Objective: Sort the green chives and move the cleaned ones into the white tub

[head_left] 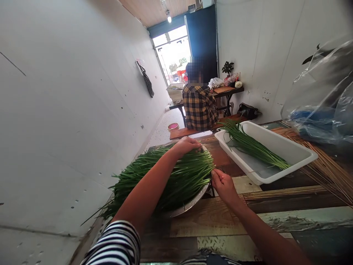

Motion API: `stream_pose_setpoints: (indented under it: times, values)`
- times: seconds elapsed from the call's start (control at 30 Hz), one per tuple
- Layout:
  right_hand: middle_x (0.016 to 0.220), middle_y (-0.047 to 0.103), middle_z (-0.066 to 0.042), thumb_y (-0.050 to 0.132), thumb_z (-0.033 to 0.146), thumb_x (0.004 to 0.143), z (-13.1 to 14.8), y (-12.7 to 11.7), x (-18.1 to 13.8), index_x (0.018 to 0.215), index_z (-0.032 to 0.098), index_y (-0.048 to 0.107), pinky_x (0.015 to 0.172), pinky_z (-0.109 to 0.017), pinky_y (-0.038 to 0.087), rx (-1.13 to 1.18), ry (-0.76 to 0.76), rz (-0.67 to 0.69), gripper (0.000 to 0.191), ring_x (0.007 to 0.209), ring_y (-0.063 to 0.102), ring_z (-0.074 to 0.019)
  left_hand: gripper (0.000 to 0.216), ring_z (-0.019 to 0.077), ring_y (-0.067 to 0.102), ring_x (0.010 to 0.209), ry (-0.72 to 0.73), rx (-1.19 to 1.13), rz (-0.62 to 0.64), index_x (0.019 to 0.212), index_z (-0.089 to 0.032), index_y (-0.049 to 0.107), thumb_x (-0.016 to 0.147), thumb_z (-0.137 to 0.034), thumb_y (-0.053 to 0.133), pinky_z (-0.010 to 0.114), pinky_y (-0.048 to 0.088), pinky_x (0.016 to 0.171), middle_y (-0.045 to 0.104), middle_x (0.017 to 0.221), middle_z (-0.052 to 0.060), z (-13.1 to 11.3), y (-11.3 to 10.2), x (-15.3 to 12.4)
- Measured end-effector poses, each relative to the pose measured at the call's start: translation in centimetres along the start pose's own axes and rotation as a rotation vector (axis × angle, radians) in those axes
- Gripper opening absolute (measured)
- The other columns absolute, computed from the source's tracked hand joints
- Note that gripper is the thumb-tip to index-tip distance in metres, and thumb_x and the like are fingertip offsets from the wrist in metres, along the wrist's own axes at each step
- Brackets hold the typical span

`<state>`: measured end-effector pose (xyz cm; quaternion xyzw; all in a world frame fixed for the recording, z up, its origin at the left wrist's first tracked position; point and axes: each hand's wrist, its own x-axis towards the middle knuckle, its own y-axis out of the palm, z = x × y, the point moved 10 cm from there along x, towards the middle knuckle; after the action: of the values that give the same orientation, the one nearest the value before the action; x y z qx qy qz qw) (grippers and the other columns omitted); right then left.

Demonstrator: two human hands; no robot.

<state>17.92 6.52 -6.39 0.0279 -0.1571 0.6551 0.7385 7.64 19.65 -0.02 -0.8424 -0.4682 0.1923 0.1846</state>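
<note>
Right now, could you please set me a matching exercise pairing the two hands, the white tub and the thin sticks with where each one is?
Things:
1. left hand
2. right hand
3. white tub
4. thin sticks

Places:
A. spread loose on the right side of the table
B. lying on top of the pile of greens in the metal bowl
C. holding a small bunch of greens
D. pinched at the stalk ends by the bowl's rim

Pairs: 1-B; 2-D; 3-C; 4-A
</note>
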Motion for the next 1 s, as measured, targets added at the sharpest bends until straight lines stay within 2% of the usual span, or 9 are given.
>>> stream_pose_setpoints:
  times: [0.27, 0.43, 0.6, 0.73, 1.0]
  values:
    - [0.050, 0.034, 0.005, 0.038, 0.046, 0.088, -0.40, 0.12, -0.03, 0.060, 0.020, 0.040, 0.043, -0.022, 0.025, 0.021, 0.014, 0.005, 0.038, 0.047, 0.030, -0.0101, 0.028, 0.0087, 0.053, 0.055, -0.002, -0.009, 0.006, 0.071, -0.014, 0.069, 0.071, -0.041, 0.062, 0.021, 0.044, 0.054, 0.066, 0.068, 0.004, 0.20, 0.02, -0.04]
    - [0.051, 0.033, 0.005, 0.038, 0.046, 0.088, -0.38, 0.14, -0.11, 0.060, 0.021, 0.038, 0.043, -0.022, 0.025, 0.027, 0.021, 0.012, 0.038, 0.048, 0.030, -0.0101, 0.025, 0.0076, 0.052, 0.053, -0.016, -0.133, 0.051, 0.069, -0.013, 0.068, 0.070, -0.038, 0.065, 0.020, 0.044, 0.052, 0.065, 0.067, 0.004, 0.53, 0.43, 0.11]
    - [0.050, 0.032, 0.005, 0.038, 0.044, 0.088, -0.24, 0.12, -0.05, 0.059, 0.021, 0.038, 0.043, -0.021, 0.025, 0.008, 0.016, 0.008, 0.037, 0.047, 0.029, -0.0099, 0.020, 0.0061, 0.050, 0.053, -0.019, -0.205, 0.041, 0.065, -0.013, 0.067, 0.069, -0.033, 0.067, 0.019, 0.041, 0.051, 0.065, 0.066, 0.002, 0.57, 0.41, 0.18]
    - [0.050, 0.032, 0.005, 0.038, 0.044, 0.088, -0.25, 0.20, -0.04, 0.060, 0.020, 0.039, 0.042, -0.021, 0.024, 0.003, 0.017, 0.013, 0.037, 0.047, 0.029, -0.0099, 0.019, 0.0063, 0.050, 0.054, -0.038, -0.221, 0.051, 0.066, -0.014, 0.068, 0.069, -0.033, 0.067, 0.021, 0.042, 0.054, 0.064, 0.065, 0.002, 0.58, 0.57, 0.06]
    - [0.051, 0.033, 0.005, 0.038, 0.044, 0.088, -0.46, 0.17, -0.05, 0.060, 0.020, 0.039, 0.043, -0.022, 0.024, -0.001, 0.020, 0.011, 0.037, 0.047, 0.030, -0.0099, 0.023, 0.0072, 0.051, 0.056, 0.016, -0.192, 0.066, 0.070, -0.014, 0.070, 0.066, -0.037, 0.068, 0.022, 0.044, 0.057, 0.065, 0.069, 0.002, 0.53, 0.51, 0.34]
